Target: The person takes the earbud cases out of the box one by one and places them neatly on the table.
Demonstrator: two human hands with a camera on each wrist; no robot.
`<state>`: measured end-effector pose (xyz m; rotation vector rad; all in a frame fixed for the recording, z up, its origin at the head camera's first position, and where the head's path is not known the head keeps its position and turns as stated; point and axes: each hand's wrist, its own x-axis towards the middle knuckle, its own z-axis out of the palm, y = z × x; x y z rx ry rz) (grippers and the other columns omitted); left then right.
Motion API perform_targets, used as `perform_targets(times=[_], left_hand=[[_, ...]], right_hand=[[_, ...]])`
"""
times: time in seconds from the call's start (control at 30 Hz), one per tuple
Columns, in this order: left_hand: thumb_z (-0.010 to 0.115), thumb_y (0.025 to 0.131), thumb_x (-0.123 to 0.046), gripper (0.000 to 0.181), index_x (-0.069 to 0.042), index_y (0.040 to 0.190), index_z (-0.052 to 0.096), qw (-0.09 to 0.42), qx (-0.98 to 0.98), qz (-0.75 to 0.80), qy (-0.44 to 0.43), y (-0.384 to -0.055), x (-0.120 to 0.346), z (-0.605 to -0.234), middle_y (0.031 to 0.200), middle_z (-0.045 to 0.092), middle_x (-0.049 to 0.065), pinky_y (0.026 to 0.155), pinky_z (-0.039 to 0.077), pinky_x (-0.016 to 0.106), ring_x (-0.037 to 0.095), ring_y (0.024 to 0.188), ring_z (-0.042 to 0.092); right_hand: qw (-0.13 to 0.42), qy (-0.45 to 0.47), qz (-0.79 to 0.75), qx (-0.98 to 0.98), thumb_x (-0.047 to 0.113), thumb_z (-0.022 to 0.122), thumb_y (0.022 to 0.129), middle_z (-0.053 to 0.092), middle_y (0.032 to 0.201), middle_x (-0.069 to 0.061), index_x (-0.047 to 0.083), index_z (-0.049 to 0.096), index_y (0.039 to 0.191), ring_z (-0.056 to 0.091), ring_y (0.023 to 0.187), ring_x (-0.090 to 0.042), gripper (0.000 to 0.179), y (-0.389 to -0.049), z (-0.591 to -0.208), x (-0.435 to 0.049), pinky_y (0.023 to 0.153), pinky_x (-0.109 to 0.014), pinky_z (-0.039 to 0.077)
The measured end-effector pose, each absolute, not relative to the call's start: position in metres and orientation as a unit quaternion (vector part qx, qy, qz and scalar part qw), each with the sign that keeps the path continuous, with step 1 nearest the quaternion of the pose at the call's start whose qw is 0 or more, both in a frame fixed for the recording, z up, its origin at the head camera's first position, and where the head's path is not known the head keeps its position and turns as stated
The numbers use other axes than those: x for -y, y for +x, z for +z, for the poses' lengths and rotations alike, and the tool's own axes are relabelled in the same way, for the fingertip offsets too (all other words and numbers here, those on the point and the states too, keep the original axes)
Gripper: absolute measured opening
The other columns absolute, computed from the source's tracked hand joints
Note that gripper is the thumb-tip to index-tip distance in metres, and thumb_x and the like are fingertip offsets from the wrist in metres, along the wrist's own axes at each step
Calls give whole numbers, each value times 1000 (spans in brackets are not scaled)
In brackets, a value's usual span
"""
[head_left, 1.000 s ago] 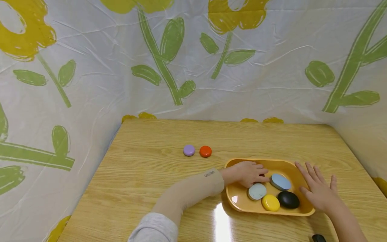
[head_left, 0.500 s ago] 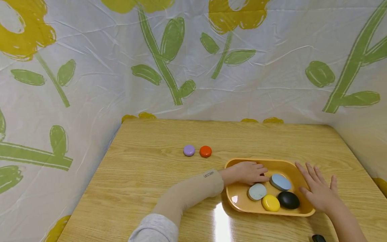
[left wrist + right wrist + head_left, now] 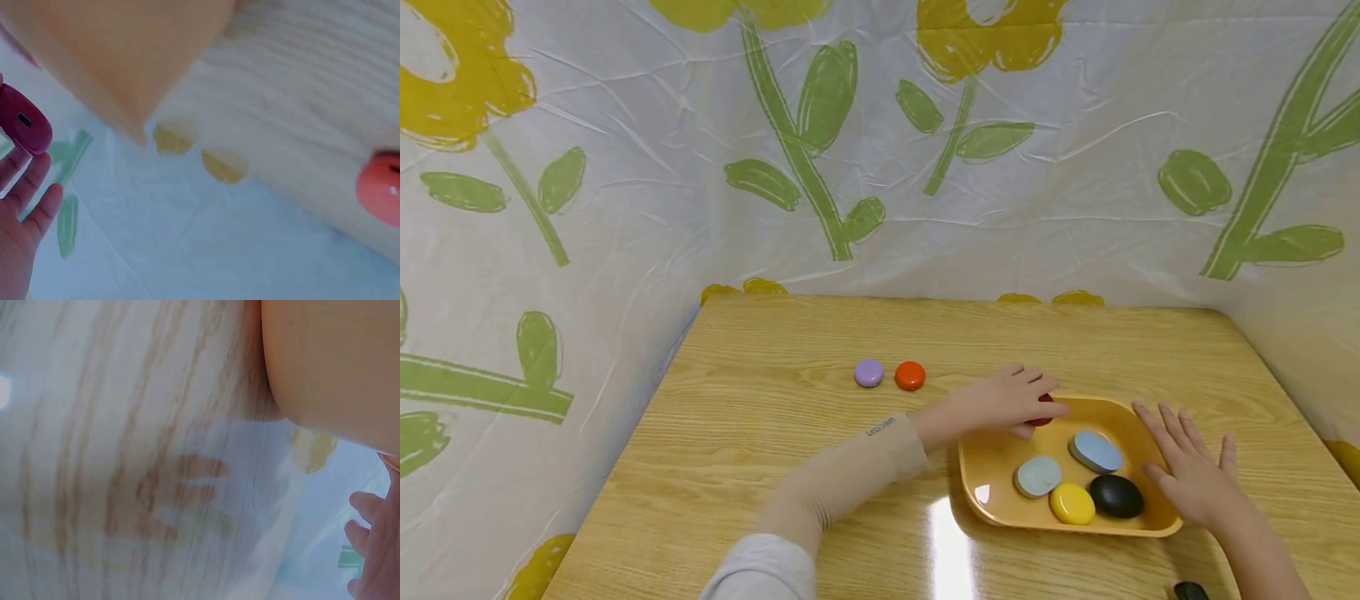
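My left hand (image 3: 1000, 402) is over the far left rim of an orange plastic tray (image 3: 1082, 530). It pinches a dark red pebble-shaped device (image 3: 1042, 411); in the left wrist view a small oval port shows on the device's side (image 3: 25, 119). Inside the tray lie a pale grey-green oval piece (image 3: 1038, 476), a light blue oval piece (image 3: 1096, 451), a round yellow piece (image 3: 1072, 503) and a glossy black oval piece (image 3: 1116, 496). Fingers spread, my right hand (image 3: 1197, 477) rests against the tray's right rim.
Left of the tray, a round purple piece (image 3: 869, 373) and a round orange-red piece (image 3: 910, 376) lie side by side on the wooden table (image 3: 760, 417). A small black object (image 3: 1190, 590) is at the bottom edge. Flower-printed cloth (image 3: 647, 200) surrounds the table.
My left hand has risen from inside the tray, moving back and slightly left with the dark red device, which now shows beneath its fingers. The right hand has stayed put.
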<state>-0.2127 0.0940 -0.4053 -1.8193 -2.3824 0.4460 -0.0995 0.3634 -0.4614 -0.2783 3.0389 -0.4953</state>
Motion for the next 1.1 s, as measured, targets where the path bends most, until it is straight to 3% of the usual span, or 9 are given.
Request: perform_targets(times=[0.3, 0.7, 1.1], left_hand=[[52, 90, -39, 42, -24, 128, 45, 91, 838, 87, -531, -239, -31, -391, 125, 43, 5, 89, 42, 32, 21, 107, 45], [63, 85, -27, 47, -12, 127, 48, 32, 913, -36, -405, -270, 77, -417, 120, 43, 15, 91, 37, 46, 32, 107, 42], [67, 81, -27, 44, -11, 118, 51, -11, 956, -31, -293, -275, 148, -456, 112, 45, 16, 88, 40, 48, 34, 104, 46]], right_hand=[[34, -86, -161, -983, 16, 47, 92, -11, 149, -22, 23, -3, 148, -12, 133, -45, 75, -101, -461, -363, 85, -62, -29], [32, -87, -163, -982, 16, 47, 92, -10, 149, -22, 24, -3, 148, -11, 132, -46, 75, -102, -463, -363, 85, -63, -29], [32, -89, -162, -982, 16, 46, 92, -11, 149, -21, 24, -4, 148, -12, 133, -45, 75, -102, -464, -364, 84, -62, -29]])
